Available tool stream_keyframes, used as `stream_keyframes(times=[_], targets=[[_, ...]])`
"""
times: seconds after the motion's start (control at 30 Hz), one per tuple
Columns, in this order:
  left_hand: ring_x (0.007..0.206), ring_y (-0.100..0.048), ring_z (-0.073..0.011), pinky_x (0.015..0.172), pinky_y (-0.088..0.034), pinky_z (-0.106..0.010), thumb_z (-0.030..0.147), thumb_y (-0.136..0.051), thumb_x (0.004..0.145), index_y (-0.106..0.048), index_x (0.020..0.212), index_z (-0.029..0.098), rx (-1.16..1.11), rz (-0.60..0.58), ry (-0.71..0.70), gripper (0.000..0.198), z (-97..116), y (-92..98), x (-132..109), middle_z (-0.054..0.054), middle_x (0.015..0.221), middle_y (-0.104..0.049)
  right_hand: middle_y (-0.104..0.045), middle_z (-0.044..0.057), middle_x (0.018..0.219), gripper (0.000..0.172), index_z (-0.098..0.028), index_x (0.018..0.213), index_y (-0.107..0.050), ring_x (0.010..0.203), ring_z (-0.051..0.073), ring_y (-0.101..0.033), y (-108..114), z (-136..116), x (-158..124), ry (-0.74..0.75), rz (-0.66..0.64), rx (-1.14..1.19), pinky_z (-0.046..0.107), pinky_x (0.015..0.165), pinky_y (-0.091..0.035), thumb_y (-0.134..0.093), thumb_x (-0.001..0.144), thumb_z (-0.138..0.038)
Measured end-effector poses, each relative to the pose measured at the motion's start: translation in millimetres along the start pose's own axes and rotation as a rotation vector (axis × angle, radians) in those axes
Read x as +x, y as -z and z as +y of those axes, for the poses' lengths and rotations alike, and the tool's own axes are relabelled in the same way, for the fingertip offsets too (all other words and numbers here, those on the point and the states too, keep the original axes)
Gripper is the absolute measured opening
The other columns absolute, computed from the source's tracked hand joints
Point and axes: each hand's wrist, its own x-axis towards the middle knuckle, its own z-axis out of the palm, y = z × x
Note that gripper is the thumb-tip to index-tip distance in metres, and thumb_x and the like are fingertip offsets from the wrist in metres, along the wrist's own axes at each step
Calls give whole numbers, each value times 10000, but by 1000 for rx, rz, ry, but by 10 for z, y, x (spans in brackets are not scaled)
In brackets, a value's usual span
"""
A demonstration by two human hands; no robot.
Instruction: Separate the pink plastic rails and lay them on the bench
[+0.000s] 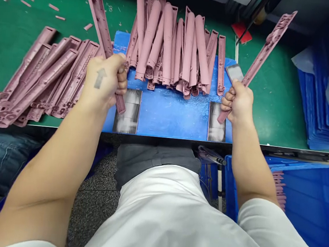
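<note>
My left hand [106, 77] is closed around a long pink plastic shell [100, 18], which slants up and left with its lower end sticking out below the fist. A similar pink shell [267, 48] is gripped in my right hand [239, 101], tilted up to the right. A flat metal blade [235, 73] shows just above my right thumb; whether that hand holds it too, I cannot tell. Between the hands, a heap of pink shells [167, 46] lies on a blue board [173, 116]. More pink shells [41, 76] are piled left of my left hand.
Small pink scraps [53, 7] are scattered over the green tabletop [3, 42]. A stack of blue sheets [327, 96] stands at the right, near a red piece [242, 32]. Below the table edge, a blue bin [311, 199] holds pink parts. Someone's denim-clad leg [1, 154] shows at left.
</note>
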Motion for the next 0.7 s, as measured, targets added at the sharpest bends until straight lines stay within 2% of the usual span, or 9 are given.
stream_keyframes(times=[0.13,0.23,0.33,0.4,0.47,0.53,0.6,0.67,0.7], targets=[[593,-78,-103,607,-244,-239,231,-483,1211,-348,872,267,-121,78,-197,366,11,-22,-62,86,711,-151,-134,-154,611,663,-345,841,-320,578,129,-155,32,15,-8,164,60,34,316,604,-339,-605,1166,-848],[566,-50,-118,584,-171,-287,175,-509,1149,-332,824,280,-120,107,-152,385,81,-97,-210,94,668,-158,-129,-149,590,677,-347,819,-351,592,137,-170,29,31,-57,141,32,40,332,597,-311,-745,1112,-814],[557,-29,-133,589,-116,-326,158,-481,1163,-329,793,286,-82,102,-92,420,128,-174,-280,98,634,-133,-132,-144,575,690,-348,797,-327,576,134,-110,-21,31,-59,191,90,104,342,543,-227,-723,1115,-815],[574,-30,-141,607,-124,-334,213,-415,1228,-297,814,287,-113,140,-156,437,115,-203,-257,91,657,-111,-124,-140,576,699,-348,792,-303,555,133,-76,-66,25,-39,250,115,145,347,512,-187,-656,1130,-847],[587,-83,-139,635,-174,-331,268,-452,1254,-278,841,286,-144,142,-234,449,64,-217,-193,82,691,-124,-124,-138,580,699,-345,789,-313,531,132,-83,-112,25,-16,282,82,143,347,494,-194,-667,1124,-846],[587,-159,-129,660,-224,-333,300,-536,1241,-277,844,283,-153,121,-311,474,-16,-220,-124,74,704,-152,-141,-136,585,695,-344,785,-335,507,131,-108,-157,37,-6,354,68,154,348,483,-233,-716,1107,-828],[572,-223,-119,665,-252,-342,396,-580,1234,-286,826,276,-144,93,-426,517,-121,-192,-118,67,703,-172,-185,-124,586,690,-348,781,-349,492,141,-172,-181,70,-72,516,90,204,364,501,-345,-727,1106,-824],[555,-281,-120,651,-284,-355,542,-634,1198,-323,797,265,-132,43,-599,578,-245,-98,-260,60,686,-206,-298,-89,594,668,-339,775,-390,508,169,-338,-148,132,-308,691,79,206,405,613,-521,-712,1125,-808],[552,-313,-128,643,-316,-364,602,-674,1161,-346,773,259,-125,17,-684,613,-307,-21,-402,54,667,-234,-384,-62,616,651,-326,771,-427,556,187,-458,-101,173,-506,755,52,170,434,718,-600,-715,1136,-781]])
